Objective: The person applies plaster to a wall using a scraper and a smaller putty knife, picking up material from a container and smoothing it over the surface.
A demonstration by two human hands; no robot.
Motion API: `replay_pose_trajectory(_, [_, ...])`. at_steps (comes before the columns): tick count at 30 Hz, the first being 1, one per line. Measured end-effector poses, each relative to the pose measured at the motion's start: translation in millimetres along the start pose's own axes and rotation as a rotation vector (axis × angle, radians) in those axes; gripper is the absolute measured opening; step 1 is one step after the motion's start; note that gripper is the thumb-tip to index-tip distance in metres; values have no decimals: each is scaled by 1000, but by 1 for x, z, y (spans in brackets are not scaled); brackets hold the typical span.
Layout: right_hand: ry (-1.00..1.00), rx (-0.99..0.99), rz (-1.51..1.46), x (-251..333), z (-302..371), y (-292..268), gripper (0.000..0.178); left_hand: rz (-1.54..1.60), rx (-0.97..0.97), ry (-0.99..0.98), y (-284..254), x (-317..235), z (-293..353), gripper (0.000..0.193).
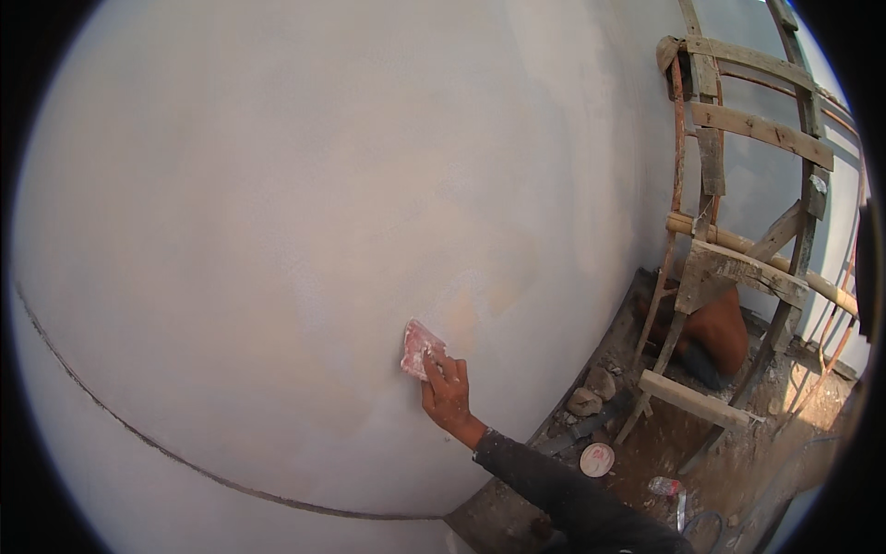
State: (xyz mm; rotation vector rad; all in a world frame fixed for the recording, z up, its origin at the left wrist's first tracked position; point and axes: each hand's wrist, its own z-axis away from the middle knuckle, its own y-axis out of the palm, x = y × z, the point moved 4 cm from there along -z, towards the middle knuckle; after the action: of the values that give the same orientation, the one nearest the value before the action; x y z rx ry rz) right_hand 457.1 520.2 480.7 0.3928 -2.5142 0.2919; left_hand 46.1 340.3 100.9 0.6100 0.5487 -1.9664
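My right hand (447, 395) reaches up from the lower right in a dark sleeve. Its fingers are closed on a flat, reddish-pink putty spreader (420, 347) smeared with white. The spreader's face lies against, or very close to, a pale grey-white wall (323, 166). Around it the wall shows uneven whitish and beige patches, with rougher white marks just to the right of the spreader. My left hand is out of view.
A rough wooden ladder (762, 132) stands at right, crossed by a bamboo pole (734, 242). Behind it another person (718, 334) crouches. Stones (585, 401), a round whitish tub or lid (597, 460) and a plastic bottle (663, 486) lie on the dirt floor.
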Motion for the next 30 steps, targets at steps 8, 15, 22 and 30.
replay_pose_trajectory(8, [635, -241, -103, -123, 64, -38, 38, 22, 7, 9, -1, 8, 5, 35])
replay_pose_trajectory(15, [752, -354, -241, -174, -23, -29, 34, 33, 12, 18, -3, 17, 12, 36])
replay_pose_trajectory(22, [-29, 119, -127, 14, 53, 4, 52, -5, 34, -13, -11, 23, 11, 34])
replay_pose_trajectory(30, [176, -283, 97, -24, -59, -17, 46, -55, 38, 66, -20, 26, -8, 33])
